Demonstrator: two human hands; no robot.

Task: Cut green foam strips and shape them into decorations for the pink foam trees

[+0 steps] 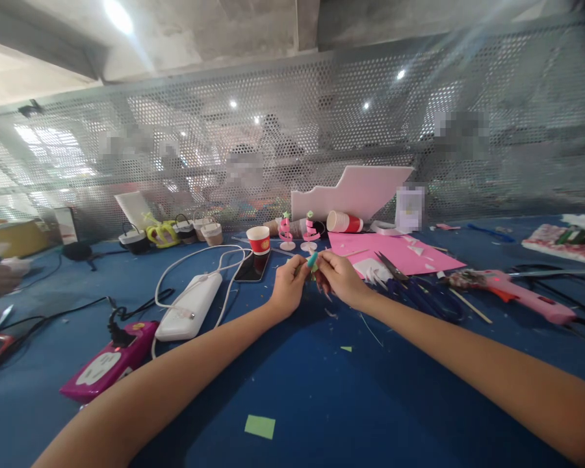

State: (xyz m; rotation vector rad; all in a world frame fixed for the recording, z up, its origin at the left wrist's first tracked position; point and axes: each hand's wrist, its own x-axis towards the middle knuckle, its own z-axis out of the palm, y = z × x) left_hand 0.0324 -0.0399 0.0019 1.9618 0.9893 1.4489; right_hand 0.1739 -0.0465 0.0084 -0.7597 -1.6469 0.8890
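Both hands meet above the middle of the blue table. My left hand [290, 283] is closed, its fingertips pinching a small teal piece [312, 260]. Fingers pressed together, my right hand [340, 278] touches the same spot from the other side; small green and reddish bits show between and below the hands, too small to make out. Just behind them stand two pink spiral ornaments [286, 231] with green tops on round bases. A red and white paper cup [259, 240] is to the left of these. Nearer the front edge lies a green paper rectangle [260, 426].
At left are a magenta power strip [108, 361], a white power bank [190, 308] with cable, and another person's hand [0, 281]. To the right lie pink sheet [400, 252], dark-handled scissors [426, 296] and a pink glue gun [526, 296]. A phone [253, 267] lies behind.
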